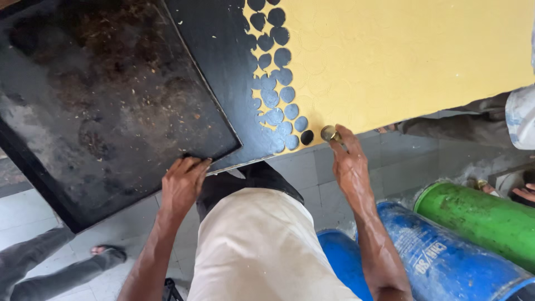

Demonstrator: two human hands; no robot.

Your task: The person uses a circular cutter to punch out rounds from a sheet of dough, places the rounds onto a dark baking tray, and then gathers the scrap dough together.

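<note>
A wide sheet of yellow dough [390,56] lies on a black table [223,50]. Its left edge is full of round cut-out holes [273,100] that show the dark surface. My right hand [348,161] is shut on a small round metal cutter [330,132], which sits on the dough's near edge beside the last hole. My left hand [184,181] grips the near corner of a large, dirty black baking tray [100,100] that lies tilted over the table's left side and juts past its edge.
Blue gas cylinders [446,256] and a green one [479,220] lie on the tiled floor at right. Another person's legs and sandalled foot [106,253] are at lower left. Someone else's feet [524,192] and clothing show at far right.
</note>
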